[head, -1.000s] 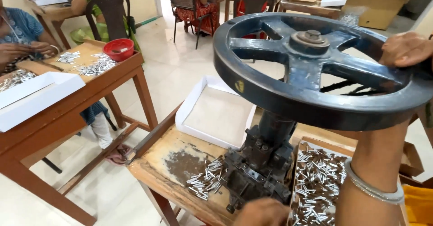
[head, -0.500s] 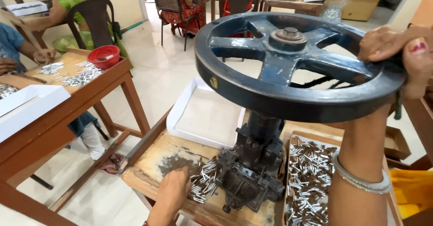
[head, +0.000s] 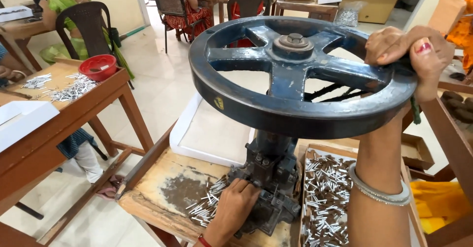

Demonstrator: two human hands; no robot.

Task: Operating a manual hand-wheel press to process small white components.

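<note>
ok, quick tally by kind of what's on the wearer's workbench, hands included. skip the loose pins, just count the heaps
Hand press with dark blue wheel: 1
Hands: 2, right hand on the wheel rim, left hand at the press base
Heaps of small metal pins: 2, loose pile on the bench, and a boxful
White tray: 1
Total: 6

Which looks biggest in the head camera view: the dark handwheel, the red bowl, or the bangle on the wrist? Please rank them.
1. Dark handwheel, by far the largest, though it is also nearest the camera.
2. Bangle and red bowl look about alike; the bowl sits farther off on the side table, so I would not rank them.
</note>
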